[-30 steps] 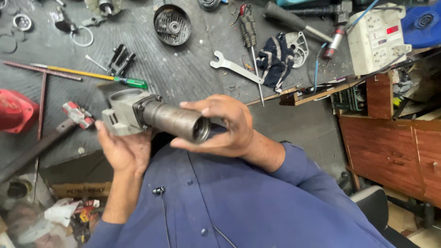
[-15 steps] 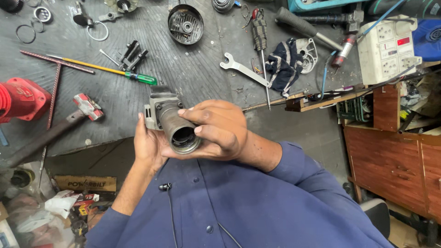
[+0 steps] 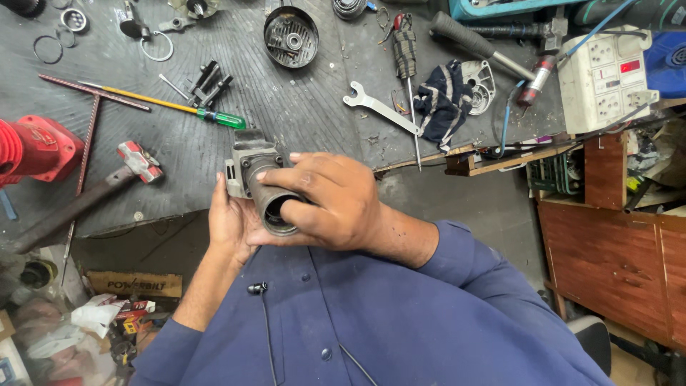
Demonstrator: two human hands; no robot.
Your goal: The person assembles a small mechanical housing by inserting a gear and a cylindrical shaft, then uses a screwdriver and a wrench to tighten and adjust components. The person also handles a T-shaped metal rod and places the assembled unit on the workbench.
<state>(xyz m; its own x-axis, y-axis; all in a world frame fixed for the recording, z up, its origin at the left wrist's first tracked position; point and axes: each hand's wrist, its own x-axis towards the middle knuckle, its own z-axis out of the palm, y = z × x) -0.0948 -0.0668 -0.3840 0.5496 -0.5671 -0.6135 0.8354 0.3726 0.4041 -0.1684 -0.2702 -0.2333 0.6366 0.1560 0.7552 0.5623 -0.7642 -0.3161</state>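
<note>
Tools litter dark workbench [image 3: 307, 114] beside wooden cabinets [image 3: 614, 264].

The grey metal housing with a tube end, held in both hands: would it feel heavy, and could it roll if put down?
The metal housing looks thick-walled, so probably heavy for its size. Its round tube might roll, though the blocky end should stop it. Stiff, hardly fragile.

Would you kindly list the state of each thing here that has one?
Grey tool housing: held up, open bore toward the camera.
Left hand: cradling the housing from beneath.
Right hand: gripping its barrel.
Round cover: lying open side up.
Screwdriver: lying flat.
</note>
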